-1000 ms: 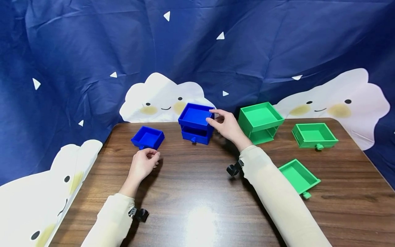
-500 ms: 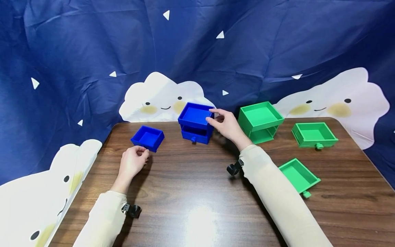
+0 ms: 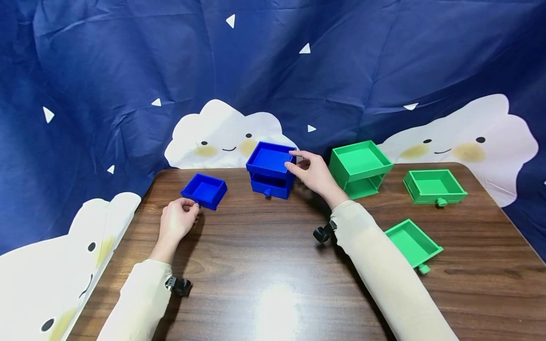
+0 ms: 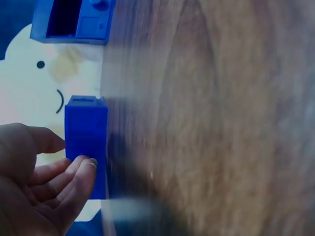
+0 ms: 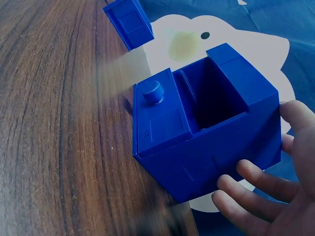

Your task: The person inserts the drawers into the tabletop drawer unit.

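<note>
A dark blue cloth point(image 3: 264, 61) with smiling clouds hangs on the far side. Before it is the wood-grained desk point(image 3: 251, 246). The right sleeve point(image 3: 375, 255) reaches across it, hiding part of the near green drawer point(image 3: 411, 244). Far right of centre stands the open-fronted green cabinet point(image 3: 362, 160); the far green drawer point(image 3: 437, 187) lies to its right. At far centre, the blue cabinet point(image 3: 269, 163) stands upright, glossy, with a shallow tray top, a vacant upper slot and a knobbed lower drawer pushed in. The right hand point(image 3: 313, 173) grips its right top edge, thumb and a finger over the rim. The left hand point(image 3: 176, 220) is at the near side of the blue drawer point(image 3: 206, 188), a shallow open box lying slightly turned at far left; its fingers cover the knob, and whether they pinch it I cannot tell.
</note>
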`<state>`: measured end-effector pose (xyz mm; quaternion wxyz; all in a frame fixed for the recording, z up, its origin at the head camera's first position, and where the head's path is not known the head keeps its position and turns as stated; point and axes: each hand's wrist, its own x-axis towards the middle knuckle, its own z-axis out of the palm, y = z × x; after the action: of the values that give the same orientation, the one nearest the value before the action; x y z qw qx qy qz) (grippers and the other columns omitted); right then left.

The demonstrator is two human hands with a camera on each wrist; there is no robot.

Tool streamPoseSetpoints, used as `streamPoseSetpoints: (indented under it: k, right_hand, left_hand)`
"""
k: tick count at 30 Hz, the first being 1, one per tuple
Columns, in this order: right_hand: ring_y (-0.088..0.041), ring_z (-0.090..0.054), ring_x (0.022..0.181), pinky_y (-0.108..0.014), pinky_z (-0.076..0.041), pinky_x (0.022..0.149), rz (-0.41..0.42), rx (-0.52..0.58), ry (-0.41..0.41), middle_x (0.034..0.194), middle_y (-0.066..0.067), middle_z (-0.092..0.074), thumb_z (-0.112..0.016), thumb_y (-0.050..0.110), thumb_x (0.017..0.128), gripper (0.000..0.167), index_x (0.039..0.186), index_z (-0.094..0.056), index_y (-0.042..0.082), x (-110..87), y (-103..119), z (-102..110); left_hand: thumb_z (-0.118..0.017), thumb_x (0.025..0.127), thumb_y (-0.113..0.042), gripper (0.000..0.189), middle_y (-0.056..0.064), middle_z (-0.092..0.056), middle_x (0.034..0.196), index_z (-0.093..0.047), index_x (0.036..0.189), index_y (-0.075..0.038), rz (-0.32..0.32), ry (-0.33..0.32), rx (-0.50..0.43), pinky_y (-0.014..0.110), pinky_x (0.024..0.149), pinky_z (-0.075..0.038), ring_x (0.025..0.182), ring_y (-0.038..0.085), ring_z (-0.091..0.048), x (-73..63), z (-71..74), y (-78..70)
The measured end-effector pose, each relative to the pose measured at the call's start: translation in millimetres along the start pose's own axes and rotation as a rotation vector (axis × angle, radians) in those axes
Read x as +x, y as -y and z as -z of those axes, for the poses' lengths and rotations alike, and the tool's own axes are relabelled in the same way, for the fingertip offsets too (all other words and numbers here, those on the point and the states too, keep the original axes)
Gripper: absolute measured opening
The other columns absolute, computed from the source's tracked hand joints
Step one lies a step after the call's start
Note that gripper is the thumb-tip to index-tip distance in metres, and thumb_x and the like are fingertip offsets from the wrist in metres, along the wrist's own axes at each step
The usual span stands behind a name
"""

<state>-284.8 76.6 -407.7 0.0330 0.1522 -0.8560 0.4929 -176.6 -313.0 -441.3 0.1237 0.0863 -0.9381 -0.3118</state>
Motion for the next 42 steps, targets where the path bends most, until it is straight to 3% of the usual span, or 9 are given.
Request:
streamPoseSetpoints:
  k: [5, 9, 13, 17, 22, 27, 33, 38, 42]
  right_hand:
    - [-0.035, -0.07, 0.113, -0.052, -0.058, 0.102, 0.004, 0.006, 0.0, 0.129, -0.021, -0.073, -0.075, 0.031, 0.104, 0.049, 0.148, -0.066, 0.01, 0.1, 0.5, -0.1]
    - [-0.035, -0.07, 0.111, -0.052, -0.058, 0.101, 0.008, 0.005, -0.003, 0.128, -0.021, -0.073, -0.075, 0.031, 0.104, 0.049, 0.147, -0.067, 0.01, 0.3, 0.8, -0.3]
    - [-0.034, -0.07, 0.111, -0.052, -0.058, 0.101, 0.012, 0.004, -0.003, 0.128, -0.021, -0.073, -0.075, 0.031, 0.104, 0.049, 0.147, -0.067, 0.01, 0.5, 0.6, -0.9]
    - [-0.034, -0.07, 0.111, -0.052, -0.058, 0.1, 0.012, 0.009, -0.006, 0.127, -0.021, -0.073, -0.075, 0.031, 0.104, 0.049, 0.147, -0.067, 0.01, 0.0, 1.2, -1.1]
    - [-0.034, -0.07, 0.111, -0.051, -0.058, 0.1, 0.011, 0.003, -0.002, 0.128, -0.021, -0.073, -0.075, 0.031, 0.104, 0.049, 0.148, -0.066, 0.01, -0.1, 0.7, -1.8]
    - [-0.034, -0.07, 0.11, -0.051, -0.058, 0.099, 0.009, 0.002, -0.004, 0.128, -0.021, -0.073, -0.075, 0.03, 0.104, 0.049, 0.147, -0.066, 0.01, -0.8, 0.9, -1.5]
    - [-0.034, -0.07, 0.112, -0.051, -0.058, 0.1, -0.002, 0.002, 0.006, 0.13, -0.021, -0.073, -0.074, 0.031, 0.104, 0.049, 0.148, -0.066, 0.011, -1.1, 1.1, -1.9]
    - [-0.034, -0.07, 0.111, -0.051, -0.059, 0.097, 0.002, 0.008, 0.0, 0.129, -0.021, -0.073, -0.074, 0.031, 0.104, 0.049, 0.148, -0.066, 0.011, -1.0, 0.7, -1.1]
    - [-0.034, -0.07, 0.11, -0.049, -0.06, 0.094, 0.009, 0.002, -0.005, 0.127, -0.021, -0.073, -0.074, 0.031, 0.104, 0.049, 0.148, -0.066, 0.011, -0.3, -0.3, -1.1]
  left_hand:
    - [-0.068, 0.098, -0.024, 0.03, 0.02, -0.082, 0.104, -0.077, 0.111, 0.001, 0.032, 0.025, 0.06, 0.058, 0.09, -0.055, 0.102, 0.043, -0.077, 1.3, 5.1, -2.6]
    - [-0.068, 0.097, -0.027, 0.034, 0.022, -0.081, 0.105, -0.076, 0.111, 0.003, 0.038, 0.047, 0.08, 0.061, 0.091, -0.054, 0.106, 0.047, -0.074, 3.2, 7.2, -0.1]
    - [-0.07, 0.094, -0.031, 0.035, 0.019, -0.081, 0.097, -0.078, 0.106, 0.001, 0.013, 0.047, 0.075, 0.057, 0.086, -0.055, 0.099, 0.046, -0.075, 9.5, 4.0, 9.0]
    - [-0.069, 0.096, -0.026, 0.033, 0.018, -0.081, 0.089, -0.078, 0.105, 0.005, 0.021, 0.085, 0.05, 0.046, 0.076, -0.056, 0.085, 0.038, -0.077, 11.1, 4.5, 4.3]
    - [-0.07, 0.1, -0.025, 0.032, 0.009, -0.077, 0.072, -0.077, 0.104, 0.006, 0.07, 0.148, 0.005, 0.026, 0.061, -0.049, 0.058, 0.015, -0.073, 14.0, 4.1, 4.7]
    - [-0.07, 0.102, -0.026, 0.034, 0.01, -0.077, 0.072, -0.078, 0.104, 0.007, 0.089, 0.193, -0.015, 0.021, 0.057, -0.051, 0.057, 0.014, -0.074, 16.5, 1.8, 6.3]
    - [-0.07, 0.103, -0.027, 0.035, 0.012, -0.08, 0.078, -0.079, 0.107, 0.007, 0.098, 0.191, -0.027, 0.02, 0.059, -0.051, 0.058, 0.012, -0.073, 17.8, -1.5, 10.6]
    - [-0.072, 0.103, -0.024, 0.034, 0.014, -0.081, 0.08, -0.079, 0.109, 0.009, 0.119, 0.172, -0.101, 0.018, 0.058, -0.052, 0.056, 0.008, -0.07, 18.1, -2.1, 9.7]
    - [-0.072, 0.104, -0.019, 0.036, 0.017, -0.081, 0.085, -0.075, 0.115, 0.014, 0.177, 0.177, -0.273, 0.02, 0.057, -0.058, 0.058, 0.004, -0.071, 19.1, -3.9, 9.8]
